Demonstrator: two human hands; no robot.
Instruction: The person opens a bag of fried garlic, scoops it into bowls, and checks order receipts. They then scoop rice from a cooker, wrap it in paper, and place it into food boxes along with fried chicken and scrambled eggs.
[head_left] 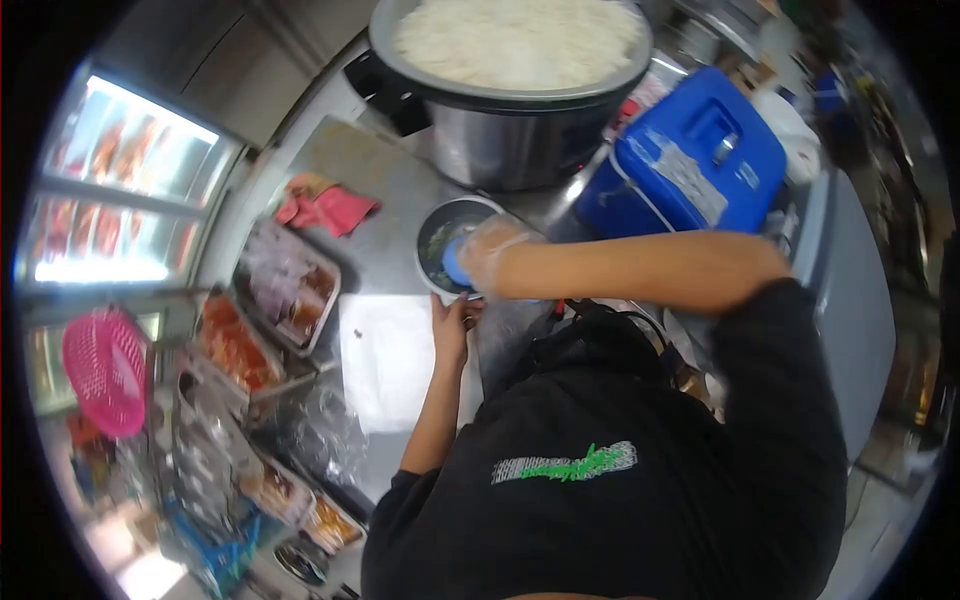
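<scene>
A round bowl [434, 222] with a dark inside and a pale rim sits on the steel counter, some light and greenish bits in it. My left hand [453, 318] is bare, its fingers closed on the near rim. A clear plastic glove covers my right hand [492, 250], which reaches over the bowl's right side. Its fingers are closed round a smooth blue utensil [458, 262] that dips into the bowl; I cannot tell its exact kind. Just below the bowl lies a white sheet [385, 360] with a small dark speck.
Beyond the bowl stands a big cooker full of white rice [515, 45]. A blue cooler box [690, 150] is to its right. Leftward are a red cloth [328, 207], trays of meat [290, 280] and reddish food [235, 340], and a pink basket [105, 370]. A lit display case [125, 190] stands farther left.
</scene>
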